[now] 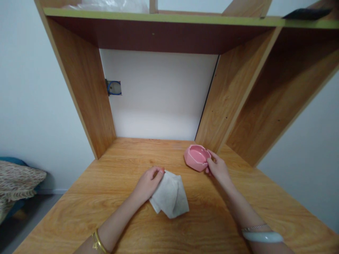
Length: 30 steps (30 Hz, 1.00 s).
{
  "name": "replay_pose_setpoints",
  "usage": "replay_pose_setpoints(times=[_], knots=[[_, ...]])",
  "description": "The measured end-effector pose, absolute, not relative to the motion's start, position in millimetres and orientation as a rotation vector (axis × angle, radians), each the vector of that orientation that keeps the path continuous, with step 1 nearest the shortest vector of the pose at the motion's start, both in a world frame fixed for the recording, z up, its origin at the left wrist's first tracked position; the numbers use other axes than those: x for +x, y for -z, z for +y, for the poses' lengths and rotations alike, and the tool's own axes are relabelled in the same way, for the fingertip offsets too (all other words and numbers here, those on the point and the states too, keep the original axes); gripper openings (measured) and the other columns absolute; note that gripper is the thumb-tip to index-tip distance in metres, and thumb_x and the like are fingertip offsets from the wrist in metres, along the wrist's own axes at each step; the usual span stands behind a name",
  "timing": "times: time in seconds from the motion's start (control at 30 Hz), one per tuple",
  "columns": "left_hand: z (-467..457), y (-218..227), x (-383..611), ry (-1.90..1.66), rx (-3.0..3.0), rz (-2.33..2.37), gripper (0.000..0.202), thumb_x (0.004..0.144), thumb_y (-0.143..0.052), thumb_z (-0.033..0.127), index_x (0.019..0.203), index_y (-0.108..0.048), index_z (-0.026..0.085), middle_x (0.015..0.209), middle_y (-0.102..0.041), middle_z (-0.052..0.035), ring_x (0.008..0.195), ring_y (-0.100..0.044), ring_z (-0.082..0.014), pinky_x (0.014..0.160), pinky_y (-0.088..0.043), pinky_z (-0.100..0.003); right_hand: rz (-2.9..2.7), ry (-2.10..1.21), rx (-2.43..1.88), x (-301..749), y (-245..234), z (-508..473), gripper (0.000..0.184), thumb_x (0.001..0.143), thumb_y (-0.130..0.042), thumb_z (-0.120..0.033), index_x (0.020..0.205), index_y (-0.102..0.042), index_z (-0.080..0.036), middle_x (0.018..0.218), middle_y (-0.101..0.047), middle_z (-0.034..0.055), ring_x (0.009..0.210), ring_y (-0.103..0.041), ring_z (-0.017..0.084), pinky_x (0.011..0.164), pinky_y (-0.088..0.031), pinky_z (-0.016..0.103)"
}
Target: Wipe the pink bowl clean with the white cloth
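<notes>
My left hand point(147, 183) rests on the wooden desk point(79, 204) with its fingers pinched on the upper corner of a crumpled pale grey cloth point(171, 197). The cloth lies flat on the desk just right of that hand. My right hand point(217, 168) grips the near right rim of a small pink faceted dish point(196, 157), which is tilted with its hollow facing up and towards me. The dish sits near the foot of the wooden upright on the right.
A wooden shelf frame point(87, 91) with a green-edged top board stands over the desk's far end. A white back wall carries a cut-out with blue wiring point(114, 88). A patterned fabric point(18, 180) lies low at the left. Clear plastic point(111, 5) sits on the top shelf.
</notes>
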<state>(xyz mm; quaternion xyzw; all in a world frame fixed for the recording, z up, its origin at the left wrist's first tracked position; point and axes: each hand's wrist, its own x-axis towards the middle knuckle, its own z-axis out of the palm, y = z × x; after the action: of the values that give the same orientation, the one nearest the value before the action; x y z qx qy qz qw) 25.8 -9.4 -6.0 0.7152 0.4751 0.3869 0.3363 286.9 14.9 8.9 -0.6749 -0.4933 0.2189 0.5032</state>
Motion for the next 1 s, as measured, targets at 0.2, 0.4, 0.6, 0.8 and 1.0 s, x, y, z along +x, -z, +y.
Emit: replay_pose_setpoints(times=[0.2,0.4,0.6,0.8,1.0], knots=[[-9.5,7.4,24.9,-0.969,1.902,1.279,0.027,0.081,-0.043,0.038,0.081,-0.061,0.019,0.086,-0.066,-0.0047,0.084,-0.059,-0.0202,0.074,-0.04,-0.027,-1.161,-0.573,-1.663,295.6,1.0,20.3,0.054,0.076,-0.042,-0.022,0.127,-0.041,-0.004,0.028,-0.046,-0.0057,0.026,-0.044,0.012,0.029,-0.032,0.018],[-3.2,15.3,25.4,-0.951,1.791,1.246,0.024,0.08,-0.043,0.03,0.082,-0.061,0.016,0.084,-0.066,-0.0059,0.081,-0.06,-0.0192,0.075,-0.042,-0.028,-1.151,-0.529,-1.716,297.2,2.3,21.0,0.052,0.078,-0.042,-0.023,0.127,-0.042,-0.006,0.029,-0.046,-0.0055,0.026,-0.044,0.012,0.028,-0.031,0.018],[6.5,20.7,18.8,-0.979,1.841,1.367,0.022,0.079,-0.042,0.018,0.089,-0.061,0.015,0.092,-0.066,-0.0057,0.088,-0.058,-0.0158,0.081,-0.042,-0.025,-1.17,-0.485,-1.794,299.1,1.7,22.9,0.049,0.079,-0.041,-0.022,0.126,-0.044,-0.008,0.029,-0.045,-0.0057,0.027,-0.044,0.012,0.03,-0.032,0.019],[12.0,24.0,10.6,-0.801,1.917,1.602,0.021,0.076,-0.048,0.018,0.091,-0.062,0.015,0.088,-0.065,-0.0058,0.082,-0.058,-0.0169,0.073,-0.042,-0.026,-1.201,-0.463,-1.827,300.9,5.6,25.5,0.047,0.08,-0.038,-0.024,0.125,-0.044,-0.011,0.033,-0.047,-0.0047,0.031,-0.047,0.014,0.034,-0.035,0.022],[7.2,19.0,11.0,-0.626,1.921,1.731,0.019,0.076,-0.05,0.027,0.087,-0.062,0.017,0.088,-0.064,-0.0057,0.081,-0.058,-0.0184,0.066,-0.04,-0.025,-1.252,-0.304,-1.906,299.6,-1.0,21.4,0.05,0.08,-0.041,-0.031,0.125,-0.045,-0.01,0.058,-0.062,0.0058,0.054,-0.059,0.02,0.056,-0.043,0.03]])
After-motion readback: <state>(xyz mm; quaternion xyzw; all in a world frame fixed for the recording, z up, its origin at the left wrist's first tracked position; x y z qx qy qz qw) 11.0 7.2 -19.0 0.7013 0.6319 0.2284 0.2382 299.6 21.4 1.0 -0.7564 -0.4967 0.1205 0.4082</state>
